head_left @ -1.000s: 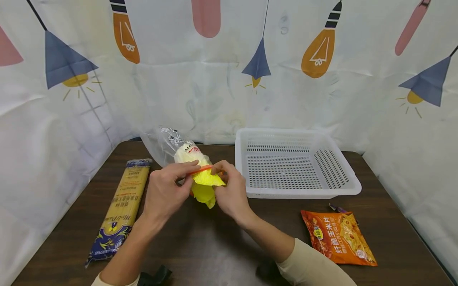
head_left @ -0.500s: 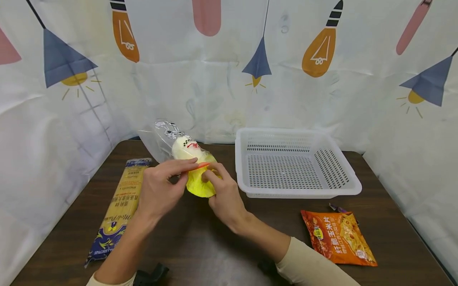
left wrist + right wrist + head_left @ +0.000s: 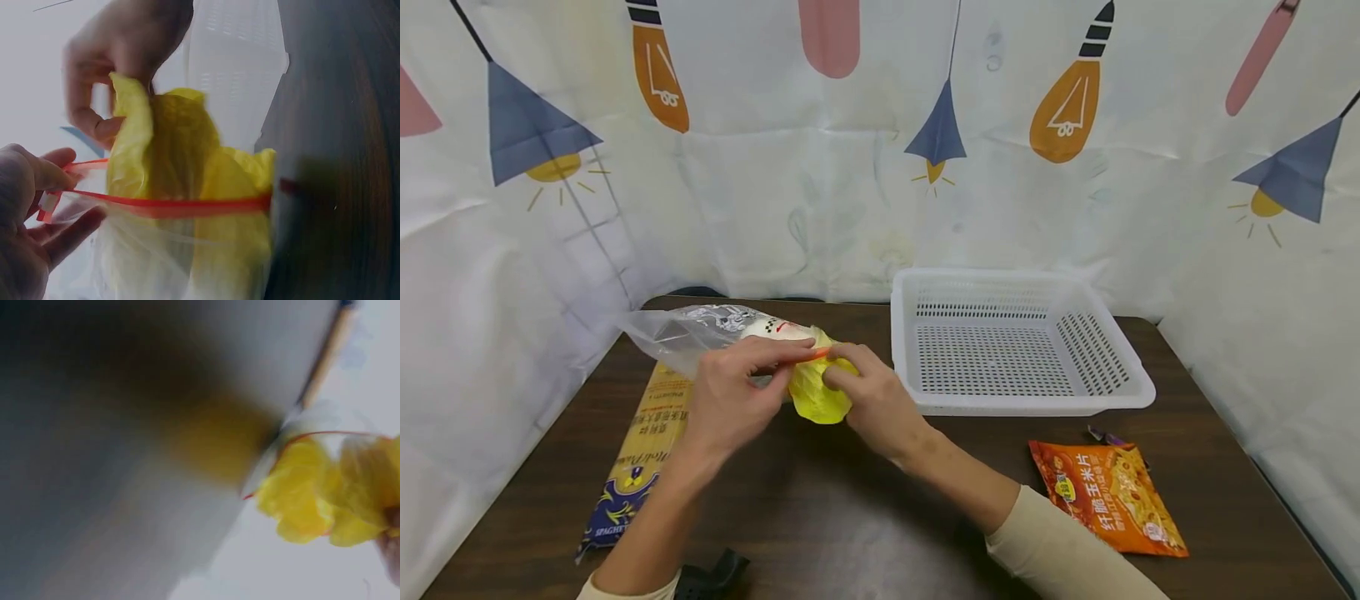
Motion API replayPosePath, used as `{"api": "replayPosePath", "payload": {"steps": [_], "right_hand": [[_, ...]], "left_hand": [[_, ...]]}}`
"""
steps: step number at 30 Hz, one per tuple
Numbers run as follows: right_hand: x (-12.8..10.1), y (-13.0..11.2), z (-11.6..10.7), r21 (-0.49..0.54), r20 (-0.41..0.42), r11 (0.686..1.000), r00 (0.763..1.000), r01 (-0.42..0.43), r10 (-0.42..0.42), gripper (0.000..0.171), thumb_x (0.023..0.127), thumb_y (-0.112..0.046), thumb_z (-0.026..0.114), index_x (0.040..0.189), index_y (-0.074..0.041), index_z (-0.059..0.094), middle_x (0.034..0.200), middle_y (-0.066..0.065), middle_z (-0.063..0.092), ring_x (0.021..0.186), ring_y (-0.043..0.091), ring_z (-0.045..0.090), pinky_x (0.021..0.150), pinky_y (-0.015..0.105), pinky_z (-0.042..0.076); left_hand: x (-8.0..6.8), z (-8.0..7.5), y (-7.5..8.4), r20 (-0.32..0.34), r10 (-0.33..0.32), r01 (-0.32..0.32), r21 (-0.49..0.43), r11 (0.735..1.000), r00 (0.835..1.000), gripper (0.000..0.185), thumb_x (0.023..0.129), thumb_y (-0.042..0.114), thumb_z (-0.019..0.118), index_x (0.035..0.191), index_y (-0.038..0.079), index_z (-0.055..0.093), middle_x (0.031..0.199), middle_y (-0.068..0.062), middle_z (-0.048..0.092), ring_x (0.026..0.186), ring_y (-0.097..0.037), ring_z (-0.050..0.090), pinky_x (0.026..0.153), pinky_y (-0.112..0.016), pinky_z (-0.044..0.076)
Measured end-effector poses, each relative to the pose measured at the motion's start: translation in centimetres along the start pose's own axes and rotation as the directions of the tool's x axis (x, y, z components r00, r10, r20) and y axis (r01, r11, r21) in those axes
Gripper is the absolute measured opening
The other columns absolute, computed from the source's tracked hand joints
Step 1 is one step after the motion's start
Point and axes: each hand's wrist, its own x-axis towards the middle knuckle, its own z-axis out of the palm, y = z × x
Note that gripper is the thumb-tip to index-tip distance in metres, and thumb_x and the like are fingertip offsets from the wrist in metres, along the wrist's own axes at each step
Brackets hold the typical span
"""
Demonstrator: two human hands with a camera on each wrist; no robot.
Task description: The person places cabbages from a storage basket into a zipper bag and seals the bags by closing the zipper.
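Observation:
A clear zip bag (image 3: 688,329) with an orange-red zip strip (image 3: 811,355) lies tilted to the left above the table, with a white printed item (image 3: 775,327) inside. My left hand (image 3: 778,367) pinches the strip at the bag's mouth. My right hand (image 3: 850,387) grips a yellow crumpled plastic wad (image 3: 812,400) that sits partly in the mouth. In the left wrist view the zip strip (image 3: 175,205) crosses the yellow wad (image 3: 181,156); my left hand (image 3: 37,200) pinches its end and my right hand (image 3: 112,69) holds the wad from above. The right wrist view is blurred and shows the yellow wad (image 3: 331,487).
A white perforated basket (image 3: 1037,406) stands right of my hands. A spaghetti packet (image 3: 647,450) lies at the left, partly under the clear bag. An orange snack bag (image 3: 1105,496) lies at the front right, a small dark wrapper (image 3: 1105,435) behind it. Printed curtains enclose the brown table (image 3: 850,517).
The clear bag has tipped from pointing up and away to lying low toward the left. The yellow wad sits more bunched at the mouth. Both hands stay on bag and wad.

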Motion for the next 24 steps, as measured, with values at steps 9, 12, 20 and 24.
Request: {"api": "replayPosePath", "payload": {"steps": [9,12,20,24], "right_hand": [[0.5,-0.8,-1.0,0.571,0.107,0.538,0.706,-0.620,0.700,0.027,0.075,0.021,0.055,0.080,-0.003,0.067,0.099,0.010,0.064,0.093,0.026,0.066,0.077,0.032,0.062],[0.3,-1.4,-1.4,0.680,0.112,0.427,0.660,-0.596,0.743,0.025,0.075,0.020,0.054,0.080,0.000,0.068,0.100,0.011,0.063,0.093,0.024,0.065,0.079,0.032,0.062],[-0.8,-1.9,-2.1,0.251,-0.102,0.923,0.940,-0.291,0.324,0.039,0.069,0.022,0.054,0.083,-0.010,0.072,0.112,0.007,0.064,0.105,0.024,0.066,0.081,0.030,0.059],[-0.5,-2.0,-3.0,0.176,0.207,0.906,0.914,-0.385,0.349,0.042,0.075,0.018,0.061,0.098,-0.014,0.074,0.126,0.008,0.054,0.119,0.027,0.058,0.095,0.032,0.057]], "left_hand": [[0.0,0.6,0.5,0.040,-0.005,0.009,-0.119,0.993,0.999,0.031,0.090,-0.006,0.075,0.110,0.016,0.084,0.109,0.004,0.081,0.102,-0.013,0.073,0.081,-0.010,0.053],[0.0,0.4,0.7,0.042,-0.025,0.030,-0.133,0.991,0.999,0.032,0.091,-0.005,0.074,0.111,0.017,0.083,0.107,0.005,0.081,0.101,-0.010,0.071,0.073,-0.012,0.053],[0.0,0.7,0.7,0.067,-0.011,0.020,-0.130,0.991,0.998,0.032,0.088,-0.008,0.077,0.110,0.015,0.083,0.109,0.001,0.080,0.102,-0.016,0.073,0.080,-0.009,0.052],[-0.3,1.1,0.2,0.109,-0.079,0.086,-0.058,0.995,0.991,0.033,0.089,-0.008,0.074,0.109,0.017,0.083,0.114,0.003,0.079,0.106,-0.016,0.074,0.084,-0.007,0.051]]}}
